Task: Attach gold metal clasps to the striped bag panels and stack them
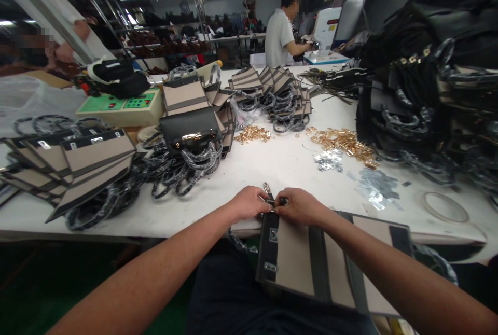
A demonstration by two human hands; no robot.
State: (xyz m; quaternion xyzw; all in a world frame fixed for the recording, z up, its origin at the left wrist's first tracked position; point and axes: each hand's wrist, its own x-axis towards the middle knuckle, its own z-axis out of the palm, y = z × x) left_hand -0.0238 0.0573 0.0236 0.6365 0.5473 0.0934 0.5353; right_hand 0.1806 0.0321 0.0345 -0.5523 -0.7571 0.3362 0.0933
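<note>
An unfinished black-and-beige handbag (pixel 296 257) lies opened out at the table's near edge, partly over my lap. Two silver metal fittings show on its black strip. At the strip's far end, my left hand (pixel 249 203) is closed, its thumb and fingers pinching the handbag's edge. A narrow metal-tipped piece (pixel 266 188) sticks up just beyond those fingertips. Right beside it, my right hand (pixel 299 206) is closed with the fingertips pressed together at the same corner. A small dark thing shows by its fingers; what it grips is hidden.
Gold-coloured hardware (pixel 342 140) and thin silver plates (pixel 377 187) lie on the white table (pixel 268 164). Stacked bag pieces (pixel 97 156) with plastic-wrapped handles stand left, near a green-topped control box (pixel 120 104). Black bags (pixel 404 101) and a tape roll (pixel 445 207) are right. A person (pixel 278 37) works behind.
</note>
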